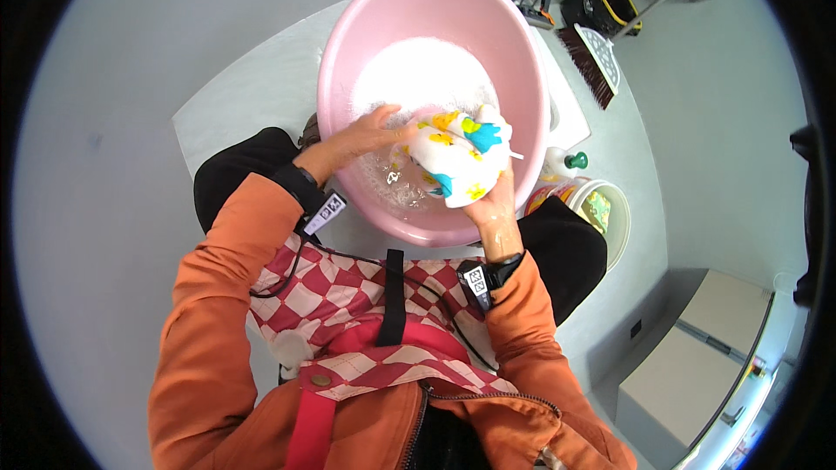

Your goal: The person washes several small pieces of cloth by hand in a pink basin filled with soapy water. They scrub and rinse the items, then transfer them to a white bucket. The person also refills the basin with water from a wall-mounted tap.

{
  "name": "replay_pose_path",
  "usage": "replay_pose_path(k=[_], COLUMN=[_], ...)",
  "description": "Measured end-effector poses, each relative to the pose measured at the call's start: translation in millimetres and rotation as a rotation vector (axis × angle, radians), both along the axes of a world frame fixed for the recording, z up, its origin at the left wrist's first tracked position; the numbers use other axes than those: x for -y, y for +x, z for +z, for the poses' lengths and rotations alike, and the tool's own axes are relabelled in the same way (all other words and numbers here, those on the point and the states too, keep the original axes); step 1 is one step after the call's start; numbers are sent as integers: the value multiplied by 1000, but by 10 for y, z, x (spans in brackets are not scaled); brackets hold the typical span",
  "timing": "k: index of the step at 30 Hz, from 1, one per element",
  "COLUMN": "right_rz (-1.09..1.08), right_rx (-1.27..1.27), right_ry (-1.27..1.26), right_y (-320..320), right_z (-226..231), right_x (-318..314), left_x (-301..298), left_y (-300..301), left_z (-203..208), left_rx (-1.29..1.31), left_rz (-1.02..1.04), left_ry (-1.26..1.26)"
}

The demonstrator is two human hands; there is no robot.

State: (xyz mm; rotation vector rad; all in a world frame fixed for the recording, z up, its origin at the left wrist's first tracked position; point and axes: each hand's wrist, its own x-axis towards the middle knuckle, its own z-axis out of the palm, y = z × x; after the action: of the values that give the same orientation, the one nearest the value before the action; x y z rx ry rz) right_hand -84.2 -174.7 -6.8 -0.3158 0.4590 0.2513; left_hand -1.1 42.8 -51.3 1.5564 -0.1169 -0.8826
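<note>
A wet white cloth with yellow and teal patterns is bunched up over a large pink basin. White suds cover much of the water inside. My right hand grips the bundle from its lower right side, and most of its fingers are hidden behind the fabric. At the bundle's left edge is my left hand, its fingers apart and their tips reaching the cloth. Water glistens on my right wrist.
Right of the basin stand a bottle with a green cap and a white bucket holding something yellow-green. Farther back are a broom and a black bin. A pale cabinet stands at the lower right.
</note>
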Motion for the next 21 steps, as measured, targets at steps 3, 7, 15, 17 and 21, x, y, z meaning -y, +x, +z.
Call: replay_pose_path(k=[3,7,15,17,21], right_rz=[-9,19,444,576,863], right_rx=[26,173,88,-79,94], right_ry=[16,28,-18,-174,-634], right_y=[55,49,143,256,403], right_z=[285,580,355,337,385], right_x=[21,-26,73,147,142], left_x=[82,175,251,200,204], left_y=[-114,-190,182,200,185], left_z=[-359,-309,41,25,15], left_rx=[-707,-973,-731,-775,-653], left_rz=[247,253,272,143,308], left_ry=[-273,-663,-1217,-1313,-873])
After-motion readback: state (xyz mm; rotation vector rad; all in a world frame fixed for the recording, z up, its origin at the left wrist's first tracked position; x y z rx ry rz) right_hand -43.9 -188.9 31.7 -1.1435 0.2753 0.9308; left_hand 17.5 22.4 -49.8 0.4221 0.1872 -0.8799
